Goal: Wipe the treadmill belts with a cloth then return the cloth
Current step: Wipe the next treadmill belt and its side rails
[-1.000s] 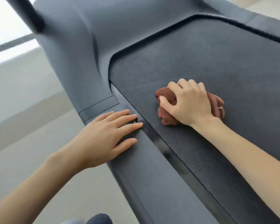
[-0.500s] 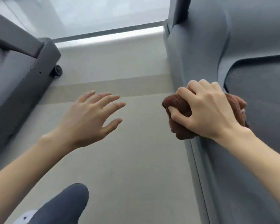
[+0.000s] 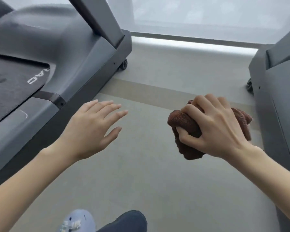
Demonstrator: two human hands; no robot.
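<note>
Cloth (image 3: 187,124) lifted off belt, over grey floor (image 3: 157,173)

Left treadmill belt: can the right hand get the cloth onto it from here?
Probably yes. The right hand grips the cloth over bare floor, and only the open left hand lies between it and the belt. It may need a step closer.

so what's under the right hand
A bunched brown cloth, clenched in the right hand above the bare grey floor. The fingers cover the cloth's middle, so what the palm touches cannot be seen.
</note>
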